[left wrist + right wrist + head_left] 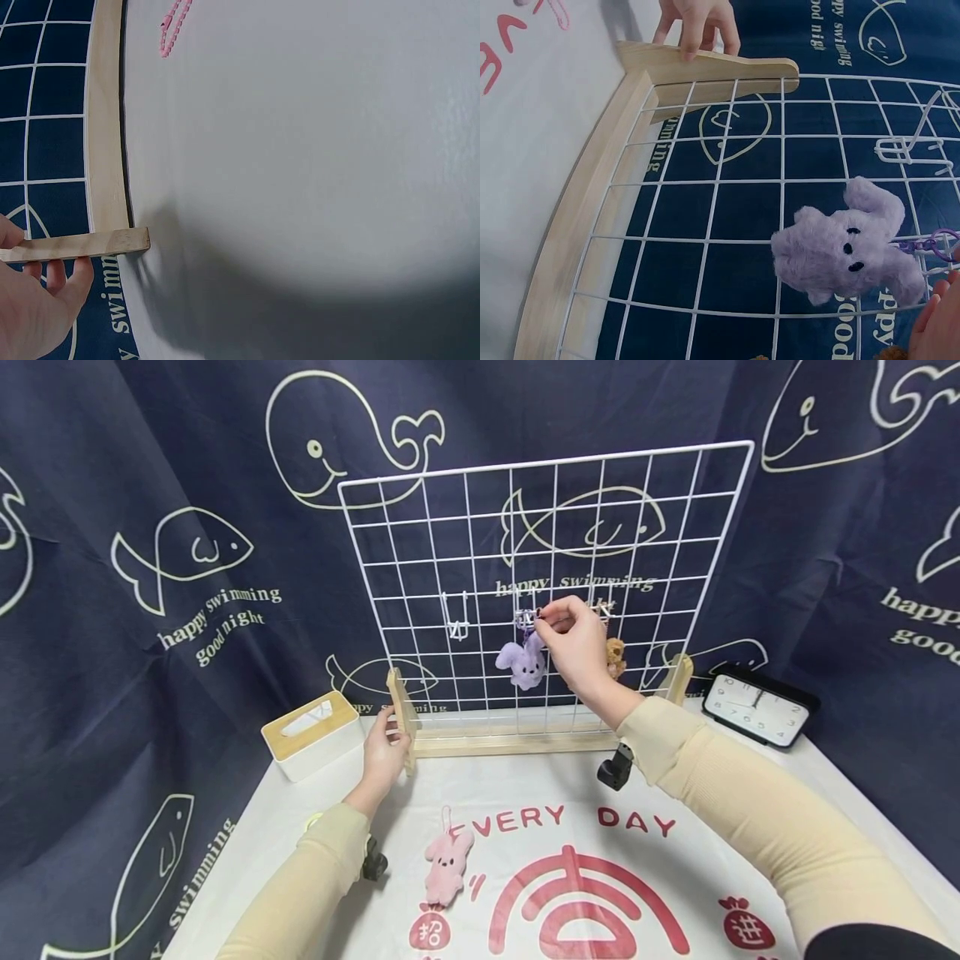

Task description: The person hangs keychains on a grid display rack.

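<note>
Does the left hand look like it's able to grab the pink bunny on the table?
Probably yes: nothing covers the pink plush bunny, and it lies nearby. But the left hand is holding the wooden stand, so it would likely need to let go first.

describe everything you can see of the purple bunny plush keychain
The purple bunny plush keychain looks soft and furry, with two long ears, dark eyes and nose, and stubby limbs. A purple ring fitting joins its head. It hangs head up before the white wire grid, the right hand pinching that fitting; whether it is hooked is unclear.
</note>
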Tool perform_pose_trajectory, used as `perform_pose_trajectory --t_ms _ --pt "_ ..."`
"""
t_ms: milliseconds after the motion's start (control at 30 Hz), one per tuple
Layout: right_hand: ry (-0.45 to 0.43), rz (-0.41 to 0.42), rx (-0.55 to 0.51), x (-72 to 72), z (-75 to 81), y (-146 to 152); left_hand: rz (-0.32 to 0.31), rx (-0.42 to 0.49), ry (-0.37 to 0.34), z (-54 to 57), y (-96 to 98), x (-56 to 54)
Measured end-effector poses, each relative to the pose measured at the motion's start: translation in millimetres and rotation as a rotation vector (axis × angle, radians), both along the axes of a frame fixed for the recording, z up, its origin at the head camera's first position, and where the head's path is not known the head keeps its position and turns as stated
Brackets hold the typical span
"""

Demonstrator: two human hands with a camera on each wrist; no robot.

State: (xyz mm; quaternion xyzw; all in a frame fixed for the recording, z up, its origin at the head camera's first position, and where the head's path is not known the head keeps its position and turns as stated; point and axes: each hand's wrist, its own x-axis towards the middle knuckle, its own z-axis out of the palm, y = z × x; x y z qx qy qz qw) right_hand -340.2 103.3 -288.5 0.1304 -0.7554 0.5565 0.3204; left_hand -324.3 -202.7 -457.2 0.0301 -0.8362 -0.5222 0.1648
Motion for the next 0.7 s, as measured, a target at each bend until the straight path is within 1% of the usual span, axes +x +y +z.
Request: perform_pose_trajectory --t_ms 133,233,433,700 --pt "0.017 -0.003 0.0 2.2 -1.2 2 -0.002 0.004 0.005 1.0 0.3 0.1" --pt "0.016 0.015 -0.009 5.7 -2.8 3 -0.003 0.004 0.007 0.8 0.2 0.0" --pt "-0.008 0.101 -0.037 14.3 -9.1 2 0.0 0.009 0.018 0.3 -0.1 0.8" --pt "-0.022 0.216 -0.03 28.8 -18.1 -5 0.0 0.01 0.027 -0.1 0.2 0.3"
